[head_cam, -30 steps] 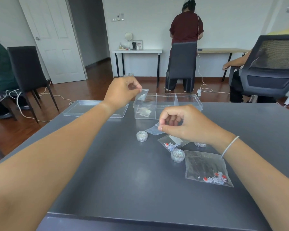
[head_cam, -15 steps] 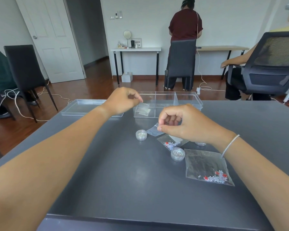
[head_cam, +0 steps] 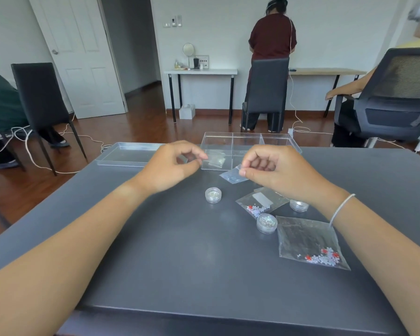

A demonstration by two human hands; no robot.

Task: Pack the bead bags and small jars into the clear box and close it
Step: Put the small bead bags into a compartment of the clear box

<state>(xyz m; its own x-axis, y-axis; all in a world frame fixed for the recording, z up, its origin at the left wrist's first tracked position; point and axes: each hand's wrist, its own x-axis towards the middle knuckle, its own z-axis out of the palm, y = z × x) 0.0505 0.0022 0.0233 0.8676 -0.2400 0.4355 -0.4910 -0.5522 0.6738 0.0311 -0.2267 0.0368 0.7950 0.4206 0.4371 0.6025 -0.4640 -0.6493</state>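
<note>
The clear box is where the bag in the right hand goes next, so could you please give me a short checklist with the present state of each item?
1. Clear box open, lid lying apart to its left: ok.
2. Right hand pinches the small bead bag by its edge: ok.
3. Left hand holds nothing, fingers loosely curled: ok.
4. A compartment has room: ok, only the left one holds a bag.
5. Bag's seal closed: cannot tell.
6. Packing finished: not ok, three jars and two more bead bags lie on the table.
</note>
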